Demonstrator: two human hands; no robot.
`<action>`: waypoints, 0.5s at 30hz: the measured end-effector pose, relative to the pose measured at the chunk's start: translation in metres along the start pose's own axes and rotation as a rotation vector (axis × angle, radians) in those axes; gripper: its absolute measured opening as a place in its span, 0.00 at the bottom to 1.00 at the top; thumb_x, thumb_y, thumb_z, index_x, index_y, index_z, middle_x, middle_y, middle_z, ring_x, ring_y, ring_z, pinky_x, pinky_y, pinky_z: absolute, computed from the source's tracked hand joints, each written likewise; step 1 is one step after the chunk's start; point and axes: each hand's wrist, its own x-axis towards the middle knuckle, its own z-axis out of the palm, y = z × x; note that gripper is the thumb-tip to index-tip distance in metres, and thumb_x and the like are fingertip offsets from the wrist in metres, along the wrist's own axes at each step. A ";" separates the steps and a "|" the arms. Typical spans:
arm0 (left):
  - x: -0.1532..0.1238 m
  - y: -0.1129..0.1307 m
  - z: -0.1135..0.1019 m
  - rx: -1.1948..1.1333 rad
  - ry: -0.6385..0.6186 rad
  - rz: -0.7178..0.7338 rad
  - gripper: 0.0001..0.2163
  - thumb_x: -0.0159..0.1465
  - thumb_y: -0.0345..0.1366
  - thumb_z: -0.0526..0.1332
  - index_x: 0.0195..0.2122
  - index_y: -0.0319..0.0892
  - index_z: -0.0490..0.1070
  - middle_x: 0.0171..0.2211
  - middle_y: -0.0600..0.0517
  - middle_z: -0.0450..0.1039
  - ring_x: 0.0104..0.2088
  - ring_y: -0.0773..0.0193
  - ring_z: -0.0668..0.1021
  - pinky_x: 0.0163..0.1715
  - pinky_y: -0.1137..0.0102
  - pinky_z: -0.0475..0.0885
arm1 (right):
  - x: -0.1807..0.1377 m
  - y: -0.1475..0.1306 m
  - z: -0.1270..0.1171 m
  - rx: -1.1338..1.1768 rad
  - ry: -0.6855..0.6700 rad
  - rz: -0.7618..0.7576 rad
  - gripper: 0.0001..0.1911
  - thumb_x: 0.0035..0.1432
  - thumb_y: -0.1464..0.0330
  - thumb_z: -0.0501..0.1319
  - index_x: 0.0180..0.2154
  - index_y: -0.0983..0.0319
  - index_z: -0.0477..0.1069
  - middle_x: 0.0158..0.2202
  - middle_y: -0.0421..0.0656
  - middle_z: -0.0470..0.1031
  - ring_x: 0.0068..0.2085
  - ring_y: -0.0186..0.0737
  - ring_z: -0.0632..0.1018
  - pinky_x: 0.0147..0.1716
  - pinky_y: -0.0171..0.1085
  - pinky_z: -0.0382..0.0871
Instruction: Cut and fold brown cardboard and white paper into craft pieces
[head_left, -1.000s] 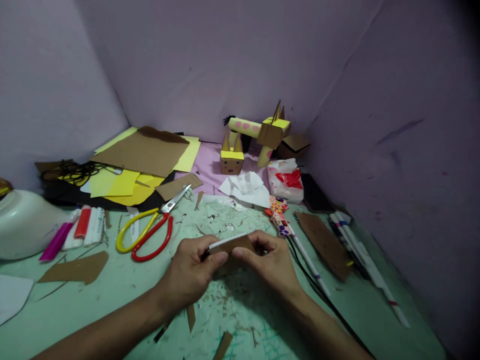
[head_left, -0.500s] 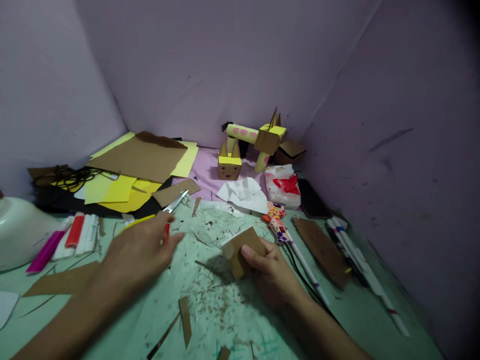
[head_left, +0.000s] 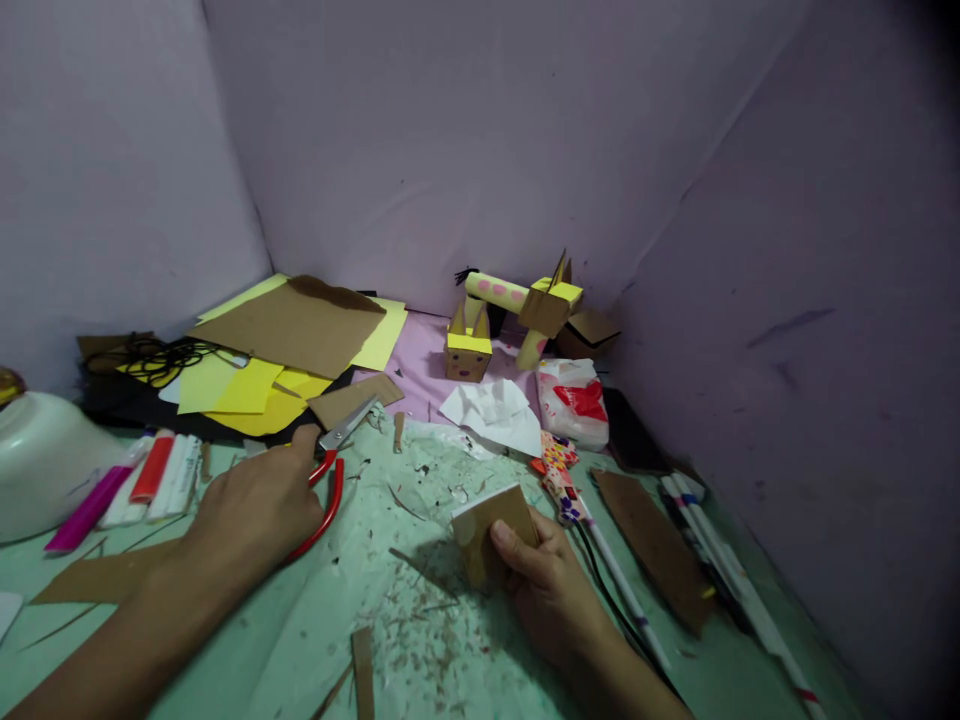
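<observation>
My right hand grips a small folded piece of brown cardboard with a white edge, held upright over the green table. My left hand lies closed over the handles of the scissors, whose red handle and metal blades stick out past my fingers. The scissors rest on the table to the left of the cardboard piece.
Sheets of brown card and yellow paper lie at the back left. Markers and a white rounded object are at the left. Cardboard animal figures, crumpled tissue, a plastic packet, pens and scraps are around.
My left hand let go of the cardboard piece, swung left and closed on the scissors' handles. My right hand kept the cardboard piece and turned it upright.
</observation>
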 end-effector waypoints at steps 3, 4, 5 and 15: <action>0.002 -0.003 -0.007 -0.083 0.037 -0.068 0.25 0.60 0.38 0.49 0.58 0.38 0.58 0.33 0.37 0.76 0.32 0.39 0.78 0.26 0.59 0.67 | 0.000 -0.002 0.000 0.005 -0.008 -0.006 0.15 0.40 0.61 0.73 0.28 0.64 0.76 0.23 0.41 0.74 0.24 0.34 0.72 0.25 0.32 0.64; 0.003 -0.004 -0.010 -0.138 0.064 -0.090 0.25 0.60 0.41 0.49 0.58 0.38 0.58 0.33 0.37 0.76 0.34 0.39 0.78 0.28 0.59 0.67 | 0.000 -0.002 0.000 0.008 -0.012 -0.011 0.15 0.40 0.61 0.72 0.28 0.64 0.77 0.22 0.41 0.74 0.24 0.34 0.72 0.25 0.32 0.64; 0.004 -0.004 -0.013 -0.204 0.088 -0.117 0.25 0.60 0.43 0.50 0.57 0.38 0.60 0.33 0.39 0.76 0.35 0.41 0.78 0.30 0.59 0.68 | 0.000 -0.003 0.000 0.009 -0.017 -0.017 0.15 0.40 0.61 0.72 0.28 0.64 0.77 0.22 0.41 0.74 0.24 0.34 0.72 0.25 0.32 0.64; -0.014 0.010 0.016 -0.480 0.298 0.338 0.13 0.65 0.40 0.49 0.50 0.45 0.58 0.26 0.54 0.71 0.25 0.60 0.76 0.27 0.68 0.69 | 0.001 -0.004 0.001 0.031 -0.014 -0.041 0.14 0.41 0.62 0.72 0.29 0.64 0.77 0.22 0.42 0.75 0.23 0.36 0.72 0.25 0.34 0.65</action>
